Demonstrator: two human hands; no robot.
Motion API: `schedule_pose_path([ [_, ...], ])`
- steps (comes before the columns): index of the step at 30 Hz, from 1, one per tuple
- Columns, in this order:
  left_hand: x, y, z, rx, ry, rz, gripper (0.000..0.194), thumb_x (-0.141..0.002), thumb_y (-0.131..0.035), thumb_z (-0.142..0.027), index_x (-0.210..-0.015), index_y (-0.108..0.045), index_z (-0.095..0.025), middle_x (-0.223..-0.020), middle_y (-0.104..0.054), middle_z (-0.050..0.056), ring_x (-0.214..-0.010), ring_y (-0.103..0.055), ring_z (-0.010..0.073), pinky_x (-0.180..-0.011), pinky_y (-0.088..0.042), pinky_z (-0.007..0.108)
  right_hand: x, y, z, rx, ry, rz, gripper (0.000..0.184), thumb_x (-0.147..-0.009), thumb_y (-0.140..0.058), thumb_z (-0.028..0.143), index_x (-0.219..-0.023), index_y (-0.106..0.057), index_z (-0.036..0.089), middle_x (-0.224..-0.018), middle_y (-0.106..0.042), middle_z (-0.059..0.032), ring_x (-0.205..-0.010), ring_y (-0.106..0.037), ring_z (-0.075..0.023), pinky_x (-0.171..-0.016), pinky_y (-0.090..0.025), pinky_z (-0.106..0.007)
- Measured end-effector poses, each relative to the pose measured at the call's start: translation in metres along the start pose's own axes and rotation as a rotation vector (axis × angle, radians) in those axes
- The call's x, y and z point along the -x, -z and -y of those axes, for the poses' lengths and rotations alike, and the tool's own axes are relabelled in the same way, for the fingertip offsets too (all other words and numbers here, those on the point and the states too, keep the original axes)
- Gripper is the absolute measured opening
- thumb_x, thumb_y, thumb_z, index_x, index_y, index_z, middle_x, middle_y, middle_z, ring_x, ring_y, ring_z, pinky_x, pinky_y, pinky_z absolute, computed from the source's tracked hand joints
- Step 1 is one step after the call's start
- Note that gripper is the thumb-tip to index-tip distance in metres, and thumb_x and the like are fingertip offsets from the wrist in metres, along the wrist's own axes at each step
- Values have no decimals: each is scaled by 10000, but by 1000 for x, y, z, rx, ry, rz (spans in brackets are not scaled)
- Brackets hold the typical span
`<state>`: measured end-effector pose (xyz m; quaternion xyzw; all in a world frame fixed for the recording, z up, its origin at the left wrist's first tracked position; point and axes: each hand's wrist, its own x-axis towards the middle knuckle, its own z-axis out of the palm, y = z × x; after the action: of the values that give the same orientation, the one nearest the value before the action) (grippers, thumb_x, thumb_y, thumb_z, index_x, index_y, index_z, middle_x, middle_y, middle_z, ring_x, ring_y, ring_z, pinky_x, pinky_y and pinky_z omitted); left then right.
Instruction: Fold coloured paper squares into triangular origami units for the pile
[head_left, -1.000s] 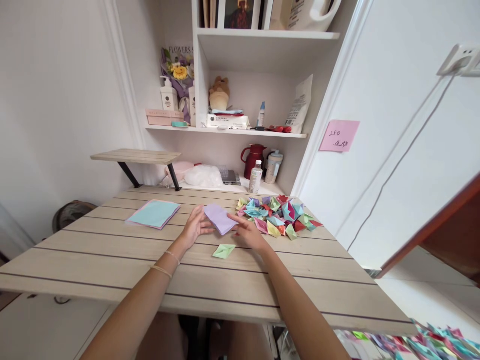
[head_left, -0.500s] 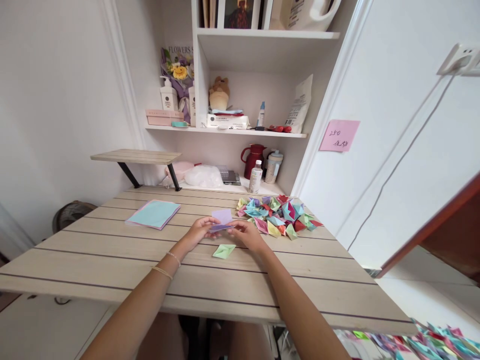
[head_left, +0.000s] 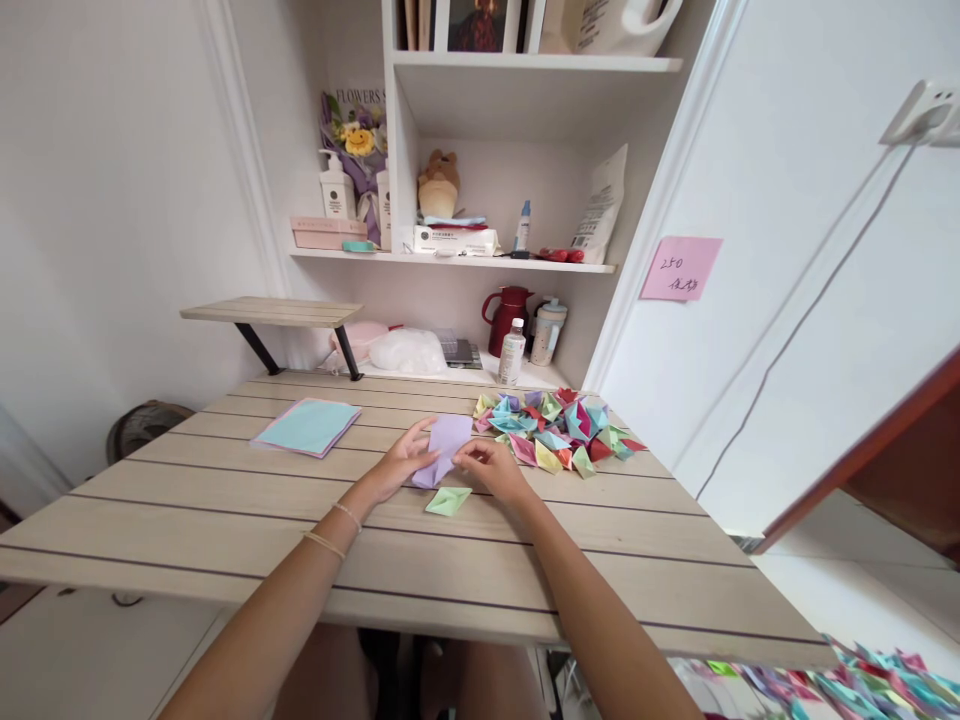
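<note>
Nearest, a small pale-green folded-paper boat [head_left: 448,502] lies on the wooden tabletop with dark stripes [head_left: 442,572]. Just beyond, a creased lavender paper sheet [head_left: 450,433] spans the hands, its long axis slanting from near left to far right; left hand [head_left: 399,466] grasps its left side, right hand [head_left: 491,468] pinches its right edge, neither clearly nearer. Farther right: heaped multicoloured paper boats [head_left: 551,437].

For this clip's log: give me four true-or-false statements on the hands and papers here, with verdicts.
1. The left hand and right hand both touch the purple paper: true.
2. The sheet stack has a light blue top: true.
3. The green piece sits on that stack: false, the green piece lies on the desk.
4. The colourful pile is left of both hands: false, the colourful pile is right of them.
</note>
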<state>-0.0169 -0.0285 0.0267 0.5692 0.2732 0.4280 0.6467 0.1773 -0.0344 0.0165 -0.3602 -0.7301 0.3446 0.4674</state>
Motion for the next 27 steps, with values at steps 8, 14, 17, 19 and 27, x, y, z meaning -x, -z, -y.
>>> schedule_pose_path([
  [8, -3, 1, 7, -39, 28, -82, 930, -602, -735, -232, -1355, -188, -236, -970, -629, 116, -707, -635, 176, -616, -493, 293, -5, -1, -11, -185, -116, -275, 406, -615, -685, 371, -951, -561, 180, -628, -576, 13, -575, -535, -131, -558, -447, -255],
  [14, -10, 4, 10, -220, -43, -172, 316, -606, -714, -268, -866, -634, -109, -750, -666, 63, -675, -602, 150, -658, -454, 253, -4, -2, -2, -433, -249, -248, 489, -606, -691, 413, -1005, -570, 157, -709, -624, -23, -631, -567, -141, -570, -452, -256],
  [17, -11, 5, 10, -316, -88, -188, 203, -610, -698, -303, -679, -646, -119, -670, -646, 33, -610, -574, 136, -583, -436, 229, -3, -1, -1, -397, -232, -228, 327, -610, -686, 432, -787, -632, 163, -686, -615, -18, -629, -546, -133, -559, -431, -242],
  [19, -11, 5, 11, -321, -73, -211, 214, -620, -688, -316, -692, -645, -119, -595, -617, 16, -517, -543, 115, -508, -414, 216, -3, -1, 1, -341, -204, -244, 301, -623, -666, 459, -703, -637, 171, -646, -594, -3, -598, -517, -122, -520, -405, -228],
  [27, -5, 4, 7, 61, 64, -27, 299, -726, -569, -335, -928, -599, -117, -862, -671, 140, -746, -642, 222, -702, -489, 360, 0, -2, 12, -442, -293, -97, 351, -624, -650, 508, -693, -604, 167, -641, -629, -6, -463, -506, -90, -478, -414, -232],
])
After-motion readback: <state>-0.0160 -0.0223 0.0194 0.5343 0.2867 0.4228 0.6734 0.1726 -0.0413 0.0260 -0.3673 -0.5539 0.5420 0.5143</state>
